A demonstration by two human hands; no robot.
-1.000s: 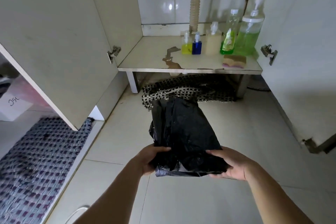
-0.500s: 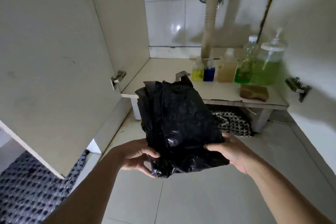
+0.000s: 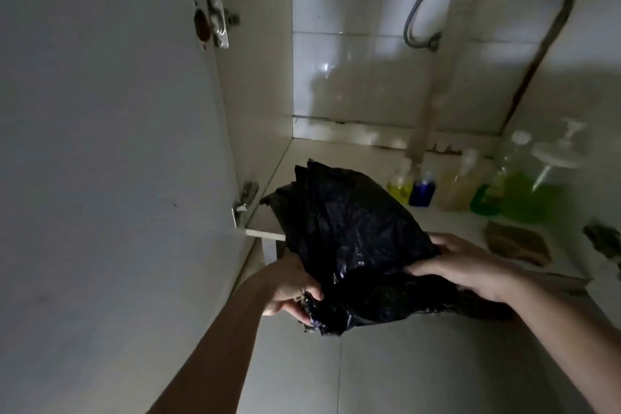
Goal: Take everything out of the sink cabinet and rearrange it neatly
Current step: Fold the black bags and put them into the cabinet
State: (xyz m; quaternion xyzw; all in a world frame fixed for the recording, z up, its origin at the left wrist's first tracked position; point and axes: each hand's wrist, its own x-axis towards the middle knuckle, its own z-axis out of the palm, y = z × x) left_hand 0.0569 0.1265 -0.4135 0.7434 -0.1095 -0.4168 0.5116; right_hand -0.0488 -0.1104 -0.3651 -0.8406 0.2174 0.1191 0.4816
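Note:
A crumpled bundle of black plastic bags [image 3: 349,239] is held in the air at the front edge of the cabinet shelf [image 3: 339,151]. My left hand [image 3: 289,286] grips its lower left corner from beneath. My right hand [image 3: 467,265] clasps its right side, fingers spread over the plastic. The bundle's far end reaches over the left part of the shelf. On the right side of the shelf stand a small yellow bottle [image 3: 400,186], a small blue bottle [image 3: 422,191], a beige bottle [image 3: 458,186], a green bottle [image 3: 489,193] and a large green pump dispenser [image 3: 534,191]. A brown sponge [image 3: 517,242] lies in front of them.
The open left cabinet door [image 3: 100,144] fills the left side, with hinges [image 3: 218,22] on it. A corrugated drain hose [image 3: 440,84] and a metal hose [image 3: 420,13] hang at the tiled back wall. A hinge [image 3: 605,242] sticks out at the right. Pale tiled floor [image 3: 369,373] lies below.
Both hands have lifted the black bag bundle from near the floor up and forward to the shelf's front edge. The view has tilted upward and moved closer to the cabinet.

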